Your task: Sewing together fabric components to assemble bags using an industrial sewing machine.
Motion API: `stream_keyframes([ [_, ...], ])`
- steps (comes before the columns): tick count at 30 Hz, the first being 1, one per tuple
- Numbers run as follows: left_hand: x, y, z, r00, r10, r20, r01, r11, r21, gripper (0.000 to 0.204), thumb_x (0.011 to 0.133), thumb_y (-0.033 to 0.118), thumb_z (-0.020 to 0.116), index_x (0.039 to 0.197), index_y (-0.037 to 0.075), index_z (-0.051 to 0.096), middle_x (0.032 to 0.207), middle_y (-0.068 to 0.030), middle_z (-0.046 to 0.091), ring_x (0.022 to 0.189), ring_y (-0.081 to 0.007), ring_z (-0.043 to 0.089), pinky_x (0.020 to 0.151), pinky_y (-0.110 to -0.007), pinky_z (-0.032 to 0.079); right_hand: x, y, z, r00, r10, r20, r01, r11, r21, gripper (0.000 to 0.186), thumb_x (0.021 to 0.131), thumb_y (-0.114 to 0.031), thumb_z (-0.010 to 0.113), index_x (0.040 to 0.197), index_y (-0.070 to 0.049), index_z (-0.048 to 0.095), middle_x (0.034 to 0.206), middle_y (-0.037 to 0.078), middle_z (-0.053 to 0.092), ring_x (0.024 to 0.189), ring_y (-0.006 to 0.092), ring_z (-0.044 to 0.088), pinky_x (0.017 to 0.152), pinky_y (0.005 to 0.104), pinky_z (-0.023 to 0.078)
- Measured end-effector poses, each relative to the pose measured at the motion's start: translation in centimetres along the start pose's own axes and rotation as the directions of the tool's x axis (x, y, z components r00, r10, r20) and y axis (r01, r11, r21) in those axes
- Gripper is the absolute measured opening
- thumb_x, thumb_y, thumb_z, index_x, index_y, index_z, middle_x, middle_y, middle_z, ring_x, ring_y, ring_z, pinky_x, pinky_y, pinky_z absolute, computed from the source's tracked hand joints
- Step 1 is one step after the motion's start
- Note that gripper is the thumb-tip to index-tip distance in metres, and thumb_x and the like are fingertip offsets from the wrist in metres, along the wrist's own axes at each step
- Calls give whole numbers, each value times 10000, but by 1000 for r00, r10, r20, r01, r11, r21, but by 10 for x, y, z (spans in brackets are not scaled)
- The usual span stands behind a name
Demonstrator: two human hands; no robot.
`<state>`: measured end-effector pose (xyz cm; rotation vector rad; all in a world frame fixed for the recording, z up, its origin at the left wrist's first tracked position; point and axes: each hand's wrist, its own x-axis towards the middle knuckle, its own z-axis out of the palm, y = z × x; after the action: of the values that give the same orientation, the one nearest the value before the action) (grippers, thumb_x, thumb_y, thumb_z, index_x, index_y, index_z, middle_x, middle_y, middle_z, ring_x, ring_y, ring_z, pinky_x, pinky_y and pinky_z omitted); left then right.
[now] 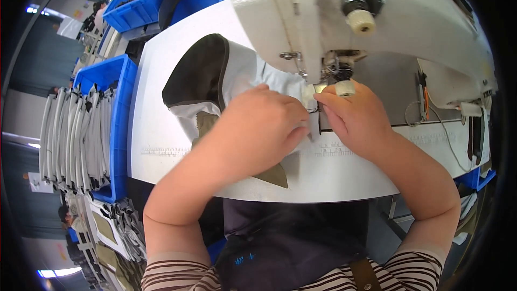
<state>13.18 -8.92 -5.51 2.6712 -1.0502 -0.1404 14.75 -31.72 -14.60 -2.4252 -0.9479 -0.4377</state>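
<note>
A sewn fabric piece (195, 73), dark brown and pale grey-white with an olive flap (273, 175), lies on the white table, its pale end under the sewing machine's (312, 16) needle area. My left hand (264, 124) is closed on the pale fabric just left of the needle, its fingers curled and partly blurred. On the right, my right hand (358, 118) pinches the fabric's edge beside the presser foot, thumb and forefinger together. The machine's white knob (344, 88) covers part of its fingers. The needle tip is hard to make out.
Left of the table stands a blue bin (123, 124) packed with folded grey fabric pieces (78, 134). Another blue bin (121, 15) holds dark pieces at the back. A tool with an orange handle (425, 97) lies by the machine's right end. Other people sit far left.
</note>
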Motion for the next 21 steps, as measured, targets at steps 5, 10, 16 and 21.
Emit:
stream_keyframes([
  [5, 5, 5, 43, 964, -180, -194, 207, 970, 129, 137, 839, 159, 748, 962, 100, 735, 925, -39, 711, 824, -263, 700, 701, -393, 557, 2, -2, -9, 995, 88, 41, -88, 996, 9, 153, 814, -38, 694, 948, -87, 750, 888, 29, 638, 902, 256, 608, 806, 386, 527],
  [10, 8, -11, 59, 935, -150, -321, 214, 961, 174, 92, 818, 131, 754, 907, 125, 729, 875, -7, 698, 688, -245, 687, 616, -352, 549, -1, 2, -9, 995, 81, 61, -83, 996, 32, 130, 824, -39, 688, 915, -106, 754, 903, 33, 644, 922, 250, 619, 816, 391, 533],
  [16, 8, -19, 54, 896, -269, -354, 259, 963, -75, 109, 806, 75, 748, 910, 90, 720, 863, -39, 709, 658, -253, 674, 601, -350, 530, 0, -1, -4, 994, 91, 54, -96, 991, 93, 169, 842, -75, 707, 987, -122, 779, 914, 27, 644, 939, 252, 611, 851, 414, 505],
  [21, 7, -19, 48, 893, -235, -384, 234, 971, -50, 110, 812, 68, 740, 918, 87, 723, 856, -45, 704, 659, -254, 670, 599, -356, 526, 1, -8, -3, 972, -92, 216, 36, 967, 251, 165, 848, -153, 747, 1005, -150, 797, 908, 21, 639, 977, 261, 572, 987, 434, 430],
])
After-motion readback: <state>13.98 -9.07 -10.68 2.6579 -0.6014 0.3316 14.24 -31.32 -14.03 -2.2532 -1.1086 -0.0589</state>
